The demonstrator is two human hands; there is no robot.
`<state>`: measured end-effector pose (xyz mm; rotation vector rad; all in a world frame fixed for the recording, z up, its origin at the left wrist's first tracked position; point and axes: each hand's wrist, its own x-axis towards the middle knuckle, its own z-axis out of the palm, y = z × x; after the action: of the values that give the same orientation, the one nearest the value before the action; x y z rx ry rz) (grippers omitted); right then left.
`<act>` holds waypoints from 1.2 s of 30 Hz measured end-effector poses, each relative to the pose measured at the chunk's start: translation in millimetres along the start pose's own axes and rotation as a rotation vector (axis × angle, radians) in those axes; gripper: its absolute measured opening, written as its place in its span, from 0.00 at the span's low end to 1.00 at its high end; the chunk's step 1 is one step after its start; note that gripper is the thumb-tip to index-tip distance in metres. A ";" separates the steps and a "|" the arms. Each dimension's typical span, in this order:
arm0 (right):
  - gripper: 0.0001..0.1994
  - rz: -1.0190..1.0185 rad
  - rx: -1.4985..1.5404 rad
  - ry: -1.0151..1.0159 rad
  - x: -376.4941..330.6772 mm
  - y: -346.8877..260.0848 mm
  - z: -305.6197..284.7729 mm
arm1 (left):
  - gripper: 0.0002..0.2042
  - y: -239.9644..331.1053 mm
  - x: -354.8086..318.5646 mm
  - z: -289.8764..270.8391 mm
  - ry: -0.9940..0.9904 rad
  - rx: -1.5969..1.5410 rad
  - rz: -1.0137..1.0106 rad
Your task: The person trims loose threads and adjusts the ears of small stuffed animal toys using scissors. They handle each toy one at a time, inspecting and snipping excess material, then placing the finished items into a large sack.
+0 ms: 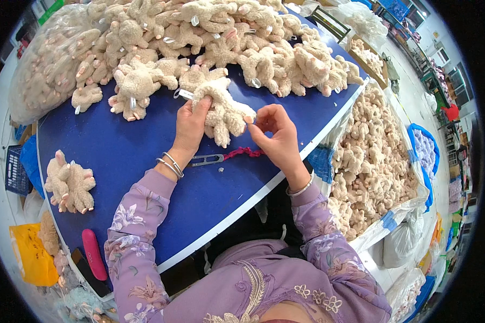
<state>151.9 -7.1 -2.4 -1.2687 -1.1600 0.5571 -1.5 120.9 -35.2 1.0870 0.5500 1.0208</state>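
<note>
A cream fleecy plush animal (223,116) is held over the blue table in my left hand (193,125), thumb on top and fingers underneath. A white tag sticks out beside that grip. My right hand (276,134) is closed in a pinch right at the toy's pink-tipped limb; whatever lies between the fingertips is too small to make out. Just below the toy, a pair of metal thread snips (206,160) with a pink cord wrapped on it lies on the table. One more plush animal (70,183) sits alone at the table's left side.
Many similar plush animals (210,43) are heaped along the far side, beside a clear bag (48,70) full of them. At the right stands a large sack (374,167) packed with plush pieces. A pink oblong case (94,254) rests at the near left corner of the blue table (129,145).
</note>
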 end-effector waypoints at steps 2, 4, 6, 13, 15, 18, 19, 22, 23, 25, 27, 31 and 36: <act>0.11 -0.013 -0.105 0.000 2.2 -1.5 4.8 | 0.12 -3.2 1.2 -2.1 0.002 0.005 -0.015; 0.10 -0.015 -0.200 0.005 5.1 0.9 4.9 | 0.12 -4.7 1.8 -3.8 0.000 0.008 -0.023; 0.10 -0.018 -0.197 0.004 5.8 -0.5 4.7 | 0.11 -4.7 1.4 -4.3 -0.003 0.021 -0.024; 0.07 -0.048 -0.171 0.036 8.0 -2.4 6.2 | 0.11 -2.5 -0.2 -0.7 -0.034 0.099 -0.036; 0.07 0.036 -0.122 -0.001 7.1 -6.3 4.5 | 0.11 -2.5 -0.1 -2.1 -0.035 0.115 -0.020; 0.07 0.088 -0.104 -0.012 5.0 -4.5 -3.2 | 0.11 -1.3 -0.6 1.4 -0.027 0.086 -0.008; 0.07 0.093 -0.107 -0.010 4.7 -2.4 -4.9 | 0.11 -1.4 -1.7 3.0 -0.024 0.068 -0.020; 0.06 0.141 0.137 0.023 7.3 0.9 -6.7 | 0.11 -3.7 0.2 -1.1 -0.080 0.073 -0.067; 0.06 0.144 0.129 0.042 7.3 3.7 -7.9 | 0.11 -1.3 0.8 -1.8 -0.110 0.084 -0.085; 0.07 0.149 0.114 0.079 7.1 8.3 -10.5 | 0.11 3.3 -1.8 0.8 -0.079 0.297 -0.015; 0.07 0.047 0.044 0.128 6.3 6.0 -7.5 | 0.11 4.7 -4.8 12.6 -0.001 0.361 0.092; 0.10 -0.157 -0.126 0.174 7.0 2.2 -6.2 | 0.15 1.7 -1.5 -2.0 0.020 0.155 -0.263; 0.14 -0.293 -0.338 0.225 4.2 2.3 -5.8 | 0.22 3.5 -18.2 27.9 -0.130 -0.209 -0.237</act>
<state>159.2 -5.5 -2.3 -1.3726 -1.2532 -0.0018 10.9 92.4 -22.6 0.8726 0.4442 0.7761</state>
